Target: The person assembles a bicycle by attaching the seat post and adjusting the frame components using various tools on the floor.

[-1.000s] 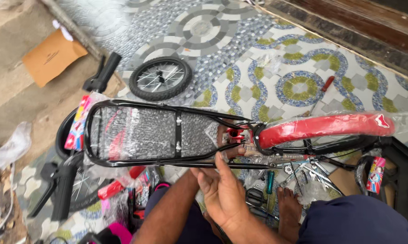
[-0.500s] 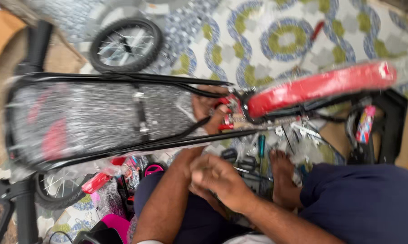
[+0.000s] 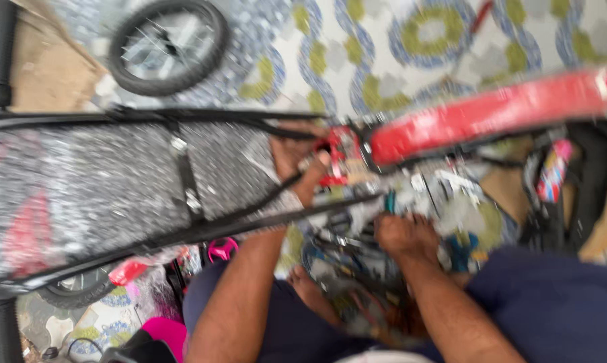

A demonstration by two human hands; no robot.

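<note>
Here the bicycle frame [image 3: 148,181], black tubing wrapped in bubble film, lies with its long axis running left to right across the view, its wrapped main triangle toward the left edge and its red seat end toward the right. It sits above the person's lap, between the dark blue knees and the patterned floor tiles [image 3: 384,60]. The left hand [image 3: 296,158] reaches up from below between the frame tubes and its grip is closed around the red clamp part [image 3: 340,158] where the tubes meet, fingers curled, thumb on the near side. Just right of that clamp the red wrapped saddle [image 3: 498,114] stretches out, its long axis tilted slightly upward to the right. The right hand [image 3: 404,235] is lower, below the frame's bottom tube, knuckles up over a scatter of metal tools [image 3: 444,195] on the floor; blur makes it impossible to tell whether its grip is closed on anything. A small black wheel [image 3: 165,44] with spokes lies flat on the tiles at the top left, well apart from both hands. A piece of brown cardboard [image 3: 44,67] lies beside it. A pink round part [image 3: 221,249] shows under the frame near the left forearm, and another black tyre [image 3: 71,292] peeks out at the lower left.
</note>
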